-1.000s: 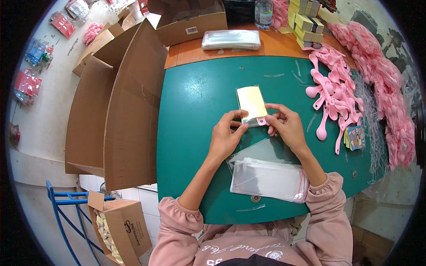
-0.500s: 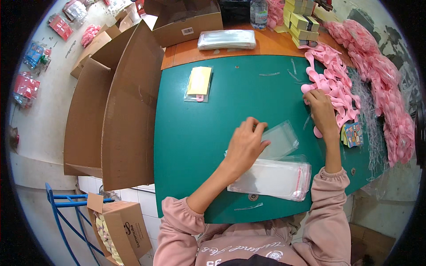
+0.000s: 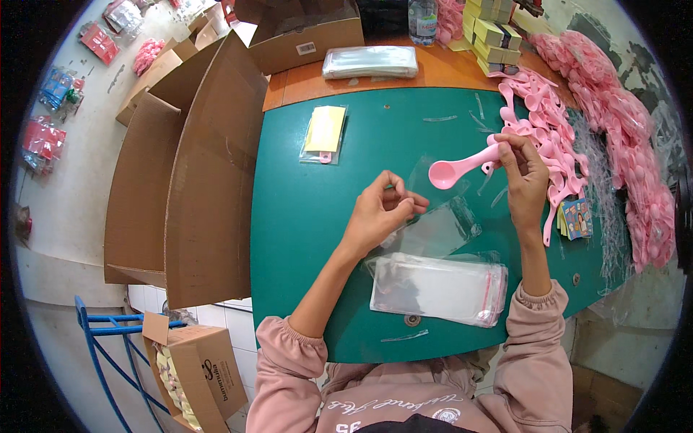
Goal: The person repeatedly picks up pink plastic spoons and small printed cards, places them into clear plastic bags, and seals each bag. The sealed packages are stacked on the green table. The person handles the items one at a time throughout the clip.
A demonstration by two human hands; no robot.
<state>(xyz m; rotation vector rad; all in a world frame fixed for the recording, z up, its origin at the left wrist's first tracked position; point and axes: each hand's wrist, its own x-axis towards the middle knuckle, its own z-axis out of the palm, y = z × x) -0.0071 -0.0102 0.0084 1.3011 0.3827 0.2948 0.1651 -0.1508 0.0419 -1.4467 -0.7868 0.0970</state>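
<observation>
The right hand, which was reaching into the pink heap at three o'clock, is now gripping a pink spoon above the green tabletop. The left hand is now pinching a clear bag at the centre.

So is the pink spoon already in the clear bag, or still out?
Out. The right hand holds the pink spoon above the table, apart from the clear bag pinched by the left hand.
</observation>
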